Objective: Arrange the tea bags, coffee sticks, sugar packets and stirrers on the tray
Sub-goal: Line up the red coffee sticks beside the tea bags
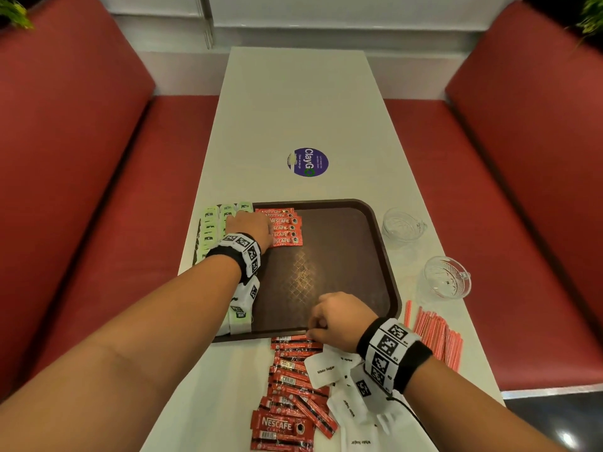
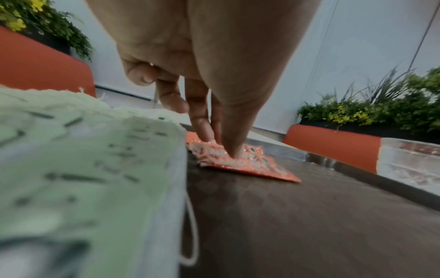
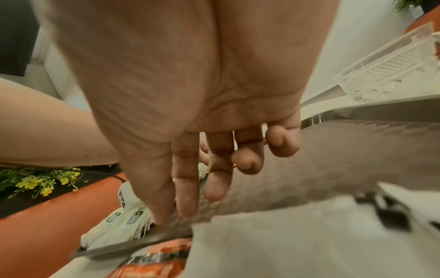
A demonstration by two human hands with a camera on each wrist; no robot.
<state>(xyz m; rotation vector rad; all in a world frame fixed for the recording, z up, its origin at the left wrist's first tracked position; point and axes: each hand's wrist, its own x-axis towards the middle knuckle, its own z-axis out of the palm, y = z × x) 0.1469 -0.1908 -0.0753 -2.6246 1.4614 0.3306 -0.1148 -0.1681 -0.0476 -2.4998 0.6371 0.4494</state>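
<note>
A brown tray (image 1: 385, 243) with embossed diamond texture lies on a pale tabletop (image 1: 293, 109) between red padded benches (image 1: 81, 158). The left hand (image 1: 249, 228) presses straight fingertips (image 2: 234, 150) on glossy red coffee sticks (image 1: 285, 228) at the tray's far left corner; pale green tea bags (image 1: 208, 225) line its left edge. The right hand (image 1: 339, 319) hovers at the near edge with fingers loosely bent (the wrist view shows nothing held). Loose sticks (image 1: 293, 380), white sugar packets (image 1: 323, 368) and striped stirrers (image 1: 440, 337) lie on the tabletop.
</note>
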